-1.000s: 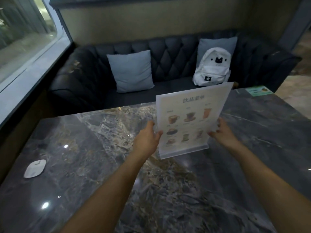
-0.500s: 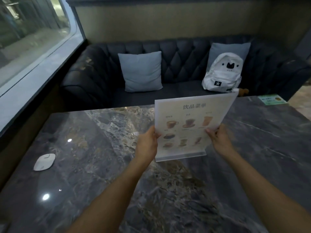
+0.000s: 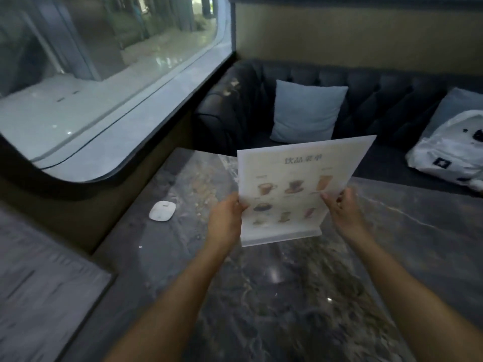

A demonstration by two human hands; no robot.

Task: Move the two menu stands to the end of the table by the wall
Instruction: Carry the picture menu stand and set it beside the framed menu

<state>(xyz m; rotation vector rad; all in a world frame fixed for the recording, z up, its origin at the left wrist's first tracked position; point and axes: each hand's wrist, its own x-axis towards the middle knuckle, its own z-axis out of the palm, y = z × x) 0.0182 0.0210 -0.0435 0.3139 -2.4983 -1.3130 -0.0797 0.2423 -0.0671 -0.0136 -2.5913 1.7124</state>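
Dark veined marble makes up the table [image 3: 300, 296], which runs from the near edge out to a black tufted sofa [image 3: 379, 100] at the far side, with a low wall and window [image 3: 104, 61] along its left edge. Held above the middle of the tabletop is a clear acrylic menu stand [image 3: 292, 189], upright and slightly tilted, a drinks menu sheet inside. The left hand [image 3: 226, 218] pinches its left edge and the right hand [image 3: 342, 210] its right edge, both closed on the panel about halfway up; whether the foot touches the marble I cannot tell.

It looks light, stiff and smooth (acrylic likely slips under dry fingers and scratches or cracks if dropped), so gripping both side edges, or low near the foot, seems soundest. Only one stand is visible.

Open marble lies to the left toward the wall. A small white puck-like device [image 3: 162, 210] sits near that edge, probably worth steering around. A grey cushion [image 3: 305, 113] and white backpack [image 3: 449, 152] rest on the sofa, well apart from the path.
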